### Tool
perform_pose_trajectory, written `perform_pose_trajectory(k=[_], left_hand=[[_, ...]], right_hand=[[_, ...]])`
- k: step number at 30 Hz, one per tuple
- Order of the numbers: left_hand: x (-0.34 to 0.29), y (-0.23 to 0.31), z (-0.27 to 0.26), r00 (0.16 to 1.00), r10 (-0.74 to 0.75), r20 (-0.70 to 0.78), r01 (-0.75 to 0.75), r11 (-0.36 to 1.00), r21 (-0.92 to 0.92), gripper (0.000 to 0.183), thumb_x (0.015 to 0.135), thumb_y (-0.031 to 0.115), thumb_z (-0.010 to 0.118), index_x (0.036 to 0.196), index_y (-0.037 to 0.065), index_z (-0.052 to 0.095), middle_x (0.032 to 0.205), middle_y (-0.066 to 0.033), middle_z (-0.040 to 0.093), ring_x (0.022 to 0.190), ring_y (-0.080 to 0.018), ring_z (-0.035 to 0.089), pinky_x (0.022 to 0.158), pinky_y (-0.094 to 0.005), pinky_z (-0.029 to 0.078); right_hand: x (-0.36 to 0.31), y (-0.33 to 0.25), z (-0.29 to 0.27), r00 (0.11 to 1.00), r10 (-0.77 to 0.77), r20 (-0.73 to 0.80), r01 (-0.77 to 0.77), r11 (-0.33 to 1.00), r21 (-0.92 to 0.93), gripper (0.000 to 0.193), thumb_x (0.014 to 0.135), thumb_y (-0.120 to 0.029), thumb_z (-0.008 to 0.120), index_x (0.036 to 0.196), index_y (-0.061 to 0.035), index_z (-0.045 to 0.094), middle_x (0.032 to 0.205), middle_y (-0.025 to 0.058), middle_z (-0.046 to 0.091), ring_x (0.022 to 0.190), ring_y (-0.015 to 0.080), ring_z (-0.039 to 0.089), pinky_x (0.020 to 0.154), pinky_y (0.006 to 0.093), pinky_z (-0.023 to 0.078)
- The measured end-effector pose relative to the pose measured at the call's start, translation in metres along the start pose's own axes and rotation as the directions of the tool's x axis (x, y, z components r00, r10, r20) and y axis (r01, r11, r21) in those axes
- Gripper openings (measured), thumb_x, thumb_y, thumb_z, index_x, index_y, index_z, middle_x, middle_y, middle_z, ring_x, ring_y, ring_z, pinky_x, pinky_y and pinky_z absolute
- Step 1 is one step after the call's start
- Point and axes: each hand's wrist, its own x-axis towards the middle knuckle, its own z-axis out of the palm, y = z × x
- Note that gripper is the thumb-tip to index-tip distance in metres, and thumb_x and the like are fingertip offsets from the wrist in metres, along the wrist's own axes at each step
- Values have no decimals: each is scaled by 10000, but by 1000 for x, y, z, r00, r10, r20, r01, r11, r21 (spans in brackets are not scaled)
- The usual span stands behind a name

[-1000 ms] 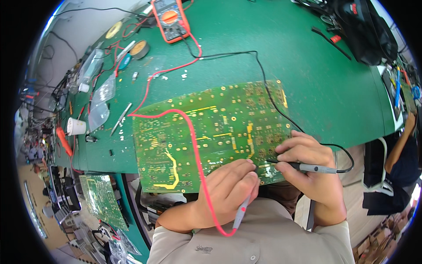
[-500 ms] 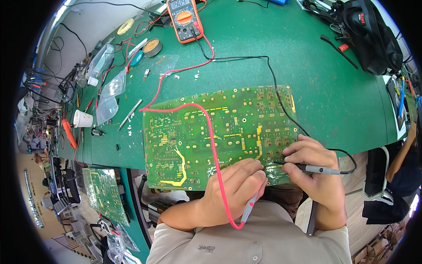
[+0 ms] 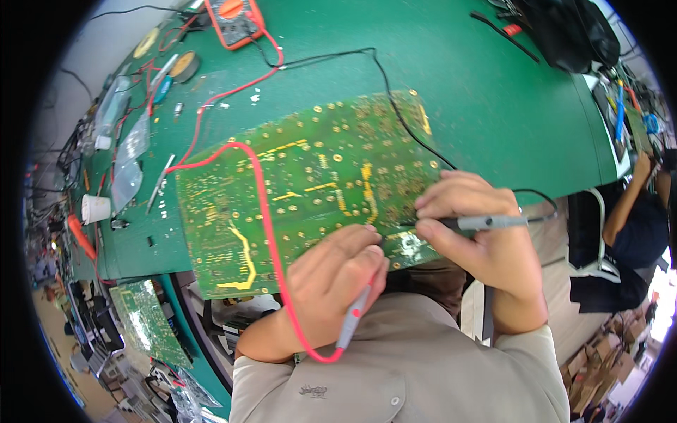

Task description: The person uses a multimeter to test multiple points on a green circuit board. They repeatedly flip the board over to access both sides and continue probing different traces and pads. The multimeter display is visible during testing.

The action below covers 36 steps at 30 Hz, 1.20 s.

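Observation:
A large green circuit board [image 3: 296, 211] lies at the near edge of the green bench, its gold pads facing up. Over its lower middle, my left hand [image 3: 337, 271] is closed around a grey-and-red test probe [image 3: 352, 317], whose thick red lead loops across the board. My right hand [image 3: 476, 233] pinches a black-and-grey test probe [image 3: 486, 223] near the board's right side, its tip pointing left toward my left fingers. Whether either tip touches a pad is too small to tell. Both leads run to an orange multimeter [image 3: 236, 20] at the far side, its display cut off by the frame.
A solder tin [image 3: 185, 67], a clear plastic bag [image 3: 129, 169], a white cup [image 3: 95, 209] and a metal pen-like tool [image 3: 160, 185] lie left. A second circuit board [image 3: 150, 323] is at lower left. Far right are a black bag [image 3: 564, 35], a brush [image 3: 504, 37] and another person's arm [image 3: 626, 201].
The view has shifted, so the board, multimeter and bench items appear farther left and higher. Both hands still hold their probes over much the same part of the board.

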Motion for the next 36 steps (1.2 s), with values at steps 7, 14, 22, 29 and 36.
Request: perform_pose_trajectory(k=[7,14,22,29,36], left_hand=[[-3,-1,4,999,21,-47,-20,1000,6,415,766,-106,822,1115,-3,622,1043,-211,751,956,-405,773,801,-425,650],[-9,-7,7,997,22,-79,-27,997,-68,433,758,-114,830,1123,-10,622,1049,-226,761,974,-406,778,831,-436,648],[-8,-9,10,996,81,-41,-81,997,-7,425,786,-5,898,1128,20,648,1045,-185,790,980,-382,789,774,-432,637],[-7,-8,10,997,79,-22,-79,997,9,445,789,25,905,1152,28,648,1076,-181,795,977,-364,789,772,-424,630],[-7,-8,10,998,67,-18,-67,998,13,488,775,11,909,1179,28,637,1079,-185,795,984,-368,788,774,-426,629]], right_hand=[[-8,0,-2,1000,23,8,-23,1000,-19,121,828,-34,846,928,-10,781,923,107,800,939,279,774,1057,479,523],[-39,10,10,974,-89,-208,104,993,61,169,803,60,841,939,20,749,926,130,791,879,303,787,878,427,632],[-48,22,11,961,-203,-186,205,979,-10,198,812,56,820,989,22,738,948,151,794,928,307,800,930,453,633],[-47,22,11,963,-222,-156,217,975,-48,233,788,74,833,992,23,732,961,151,790,924,310,794,929,457,631],[-46,23,12,960,-232,-158,227,973,-50,250,779,77,840,998,21,732,966,153,788,919,304,793,927,456,632]])
